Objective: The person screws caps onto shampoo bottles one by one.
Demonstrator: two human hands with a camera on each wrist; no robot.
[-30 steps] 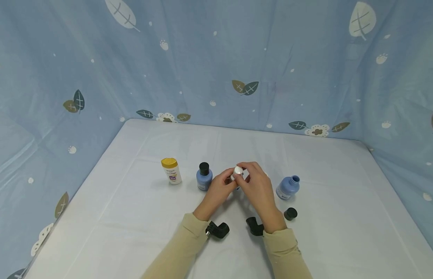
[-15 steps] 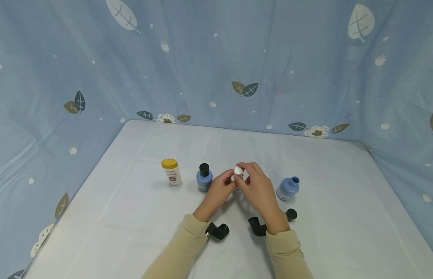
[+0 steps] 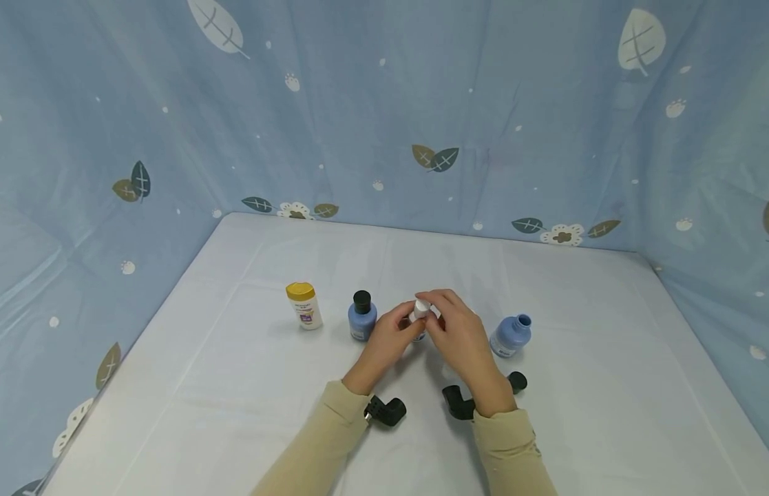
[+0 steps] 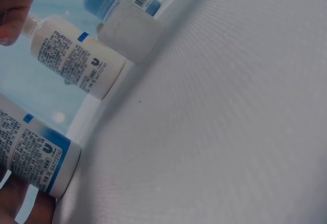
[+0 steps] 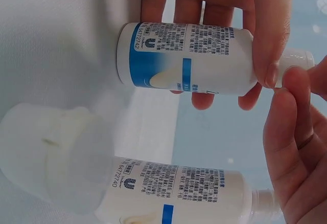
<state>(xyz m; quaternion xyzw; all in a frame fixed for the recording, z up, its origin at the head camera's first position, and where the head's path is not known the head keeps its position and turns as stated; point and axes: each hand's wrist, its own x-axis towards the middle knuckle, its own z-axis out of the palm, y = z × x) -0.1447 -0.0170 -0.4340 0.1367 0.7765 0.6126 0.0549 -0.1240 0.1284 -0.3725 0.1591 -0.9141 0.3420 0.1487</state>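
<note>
Both my hands meet at one white plastic bottle with a blue band and printed label. It sits around the middle of the white cloth-covered table, well in from the far edge. My left hand is wrapped round the bottle's body, fingers behind it and thumb up by the neck. My right hand pinches the small white cap at the top between thumb and fingers. I read the step in hand as turning that cap; whether it is going on or coming off, I cannot tell.

To do it well, I should hold the bottle plumb on the table, turn from the fingertips in short strokes, and let the left hand only resist the twist. Squeezing hard could push the contents up the neck. Pressing the cap sideways would likely cross the thread; I cannot see from here how it is seated.

Room is the other concern. A second white bottle with a bare neck stands close by my right hand, near a translucent white cup-shaped piece, so my right elbow should stay quiet. Toward the table's right edge stands the uncapped blue bottle, and a loose black cap lies just beside my right wrist, easy to sweep away. On the side toward the left edge, the blue bottle with a black cap is right beside my left hand; the white bottle with a yellow cap stands farther off.
</note>
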